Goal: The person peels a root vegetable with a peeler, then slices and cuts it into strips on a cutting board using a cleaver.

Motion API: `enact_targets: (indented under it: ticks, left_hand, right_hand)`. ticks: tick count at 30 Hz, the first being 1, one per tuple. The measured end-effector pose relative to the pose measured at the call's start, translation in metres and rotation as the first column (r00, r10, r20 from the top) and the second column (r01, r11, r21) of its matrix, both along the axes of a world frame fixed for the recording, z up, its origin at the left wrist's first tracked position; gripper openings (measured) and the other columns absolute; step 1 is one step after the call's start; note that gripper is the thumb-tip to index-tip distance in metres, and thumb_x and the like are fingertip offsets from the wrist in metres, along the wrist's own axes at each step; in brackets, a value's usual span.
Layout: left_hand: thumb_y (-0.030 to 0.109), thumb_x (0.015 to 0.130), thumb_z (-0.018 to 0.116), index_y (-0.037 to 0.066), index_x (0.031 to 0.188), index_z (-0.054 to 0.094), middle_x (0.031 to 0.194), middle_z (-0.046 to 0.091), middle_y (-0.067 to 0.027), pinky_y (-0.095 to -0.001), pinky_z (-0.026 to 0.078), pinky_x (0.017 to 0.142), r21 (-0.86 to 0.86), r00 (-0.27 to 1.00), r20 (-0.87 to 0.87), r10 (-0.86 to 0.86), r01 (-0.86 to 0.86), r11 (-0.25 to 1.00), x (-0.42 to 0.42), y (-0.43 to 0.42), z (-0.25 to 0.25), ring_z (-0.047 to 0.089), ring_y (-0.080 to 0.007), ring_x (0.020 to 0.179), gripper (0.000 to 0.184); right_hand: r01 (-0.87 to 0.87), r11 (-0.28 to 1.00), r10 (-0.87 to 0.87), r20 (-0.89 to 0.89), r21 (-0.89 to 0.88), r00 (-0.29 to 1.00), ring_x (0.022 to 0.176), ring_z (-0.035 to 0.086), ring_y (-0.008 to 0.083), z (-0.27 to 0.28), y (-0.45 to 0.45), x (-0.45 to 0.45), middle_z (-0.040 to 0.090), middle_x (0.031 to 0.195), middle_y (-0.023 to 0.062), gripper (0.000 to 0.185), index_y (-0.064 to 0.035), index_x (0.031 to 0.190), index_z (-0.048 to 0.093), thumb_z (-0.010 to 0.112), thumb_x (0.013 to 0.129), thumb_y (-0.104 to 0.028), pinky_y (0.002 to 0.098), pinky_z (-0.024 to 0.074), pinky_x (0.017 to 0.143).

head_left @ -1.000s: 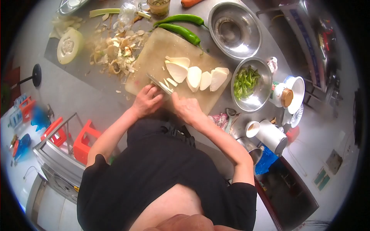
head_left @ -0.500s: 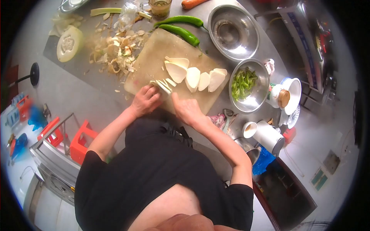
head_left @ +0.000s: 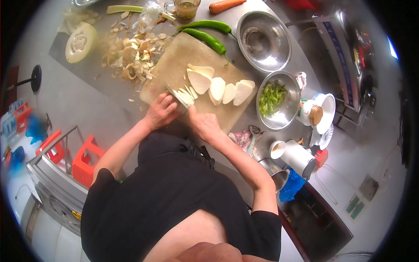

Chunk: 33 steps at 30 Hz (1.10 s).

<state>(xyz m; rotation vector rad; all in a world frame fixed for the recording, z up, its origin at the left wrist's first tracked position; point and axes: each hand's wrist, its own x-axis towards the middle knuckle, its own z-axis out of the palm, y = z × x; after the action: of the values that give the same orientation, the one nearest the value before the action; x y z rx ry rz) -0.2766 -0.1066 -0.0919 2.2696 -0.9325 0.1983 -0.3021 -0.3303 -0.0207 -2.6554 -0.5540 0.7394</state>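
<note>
On the cutting board (head_left: 174,52), my right hand (head_left: 204,125) grips a knife (head_left: 174,94) by its handle, which is mostly covered by the fingers. Thin white slices (head_left: 187,95) of a peeled root vegetable lean along the blade's far side. My left hand (head_left: 160,111) is curled with its fingertips close against the near side of the blade. Whatever sits under those fingers is hidden. Further up the board lie larger peeled white chunks (head_left: 200,81), several in a loose row. Two long green peppers (head_left: 205,40) rest at the board's far edge.
Brown and white peelings (head_left: 135,59) are heaped left of the board, near a halved pale gourd (head_left: 80,43). To the right stand a steel bowl (head_left: 286,41) and another bowl (head_left: 294,98) with sliced green pepper. A glass mug (head_left: 187,9) and a carrot (head_left: 227,5) are at the back.
The knife now stands closer to my left fingers, with the slices on its far side. My right hand has shifted slightly left. The whole view has shifted a little.
</note>
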Motion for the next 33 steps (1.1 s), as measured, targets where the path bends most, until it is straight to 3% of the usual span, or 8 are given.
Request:
enact_targets:
  ticks: [4, 7, 9, 17, 24, 28, 33]
  left_hand:
    - [0.017, 0.071, 0.084, 0.009, 0.117, 0.060, 0.124, 0.054, -0.0140, -0.0453, 0.050, 0.099, -0.015, 0.999, -0.037, 0.021, -0.021, 1.000, 0.002, 0.007, -0.001, 0.054, -0.0386, 0.119, 0.053]
    - [0.014, 0.069, 0.086, 0.010, 0.120, 0.059, 0.123, 0.053, -0.0140, -0.0462, 0.050, 0.099, -0.015, 0.986, -0.012, 0.165, -0.165, 0.986, 0.019, 0.011, 0.000, 0.054, -0.0386, 0.119, 0.058]
    - [0.013, 0.070, 0.085, 0.010, 0.122, 0.058, 0.127, 0.053, -0.0149, -0.0471, 0.049, 0.101, -0.010, 0.982, -0.044, 0.183, -0.183, 0.983, 0.025, 0.011, 0.007, 0.052, -0.0396, 0.123, 0.059]
    - [0.014, 0.070, 0.086, 0.009, 0.124, 0.058, 0.135, 0.054, -0.0152, -0.0477, 0.048, 0.104, -0.004, 0.995, -0.061, 0.078, -0.078, 0.997, 0.032, 0.018, 0.003, 0.050, -0.0404, 0.128, 0.061]
    - [0.005, 0.064, 0.085, 0.010, 0.121, 0.059, 0.117, 0.054, -0.0119, -0.0490, 0.049, 0.102, -0.047, 0.989, 0.062, 0.137, -0.134, 0.990, -0.011, 0.023, -0.019, 0.053, -0.0391, 0.124, 0.063]
    - [0.003, 0.062, 0.085, 0.009, 0.121, 0.059, 0.119, 0.054, -0.0118, -0.0491, 0.050, 0.101, -0.120, 0.983, -0.002, 0.183, -0.182, 0.976, -0.018, 0.025, -0.018, 0.055, -0.0391, 0.121, 0.065]
    - [0.004, 0.064, 0.086, 0.008, 0.119, 0.059, 0.119, 0.056, -0.0116, -0.0476, 0.050, 0.099, -0.117, 0.970, 0.017, 0.242, -0.238, 0.964, -0.018, 0.018, -0.015, 0.057, -0.0381, 0.117, 0.061]
  right_hand:
    - [0.078, 0.996, -0.075, -0.089, 0.033, 0.993, 0.067, 0.066, 0.0473, 0.001, -0.014, 0.015, 0.065, 0.069, 0.0252, 0.028, -0.0022, 0.113, 0.043, 0.055, 0.089, -0.009, 0.0589, 0.0496, 0.061]
    - [0.096, 0.995, -0.097, -0.024, -0.011, 0.995, 0.064, 0.067, 0.0457, -0.007, -0.030, 0.005, 0.065, 0.067, 0.0228, 0.032, -0.0029, 0.109, 0.043, 0.062, 0.084, -0.009, 0.0575, 0.0500, 0.058]
    - [0.119, 0.993, -0.120, -0.035, -0.019, 0.992, 0.065, 0.067, 0.0455, -0.011, -0.031, -0.005, 0.065, 0.067, 0.0229, 0.030, -0.0032, 0.109, 0.043, 0.060, 0.086, -0.008, 0.0577, 0.0501, 0.059]
    - [0.245, 0.969, -0.245, 0.018, 0.041, 0.969, 0.064, 0.067, 0.0453, -0.019, -0.030, -0.024, 0.065, 0.065, 0.0219, 0.024, -0.0041, 0.109, 0.043, 0.057, 0.091, -0.010, 0.0572, 0.0502, 0.058]
    - [0.179, 0.983, -0.181, 0.055, 0.046, 0.982, 0.062, 0.067, 0.0422, 0.001, -0.026, -0.025, 0.065, 0.066, 0.0202, 0.025, -0.0020, 0.104, 0.044, 0.060, 0.086, -0.006, 0.0535, 0.0508, 0.056]
    - [0.068, 0.996, -0.079, 0.181, 0.065, 0.980, 0.059, 0.068, 0.0370, 0.020, -0.022, -0.030, 0.064, 0.067, 0.0178, 0.025, -0.0026, 0.100, 0.046, 0.063, 0.082, -0.004, 0.0476, 0.0510, 0.050]
    - [-0.016, 1.000, 0.018, 0.143, -0.010, 0.990, 0.058, 0.070, 0.0334, 0.042, -0.008, -0.030, 0.064, 0.066, 0.0170, 0.025, -0.0032, 0.098, 0.046, 0.064, 0.080, -0.004, 0.0442, 0.0504, 0.046]
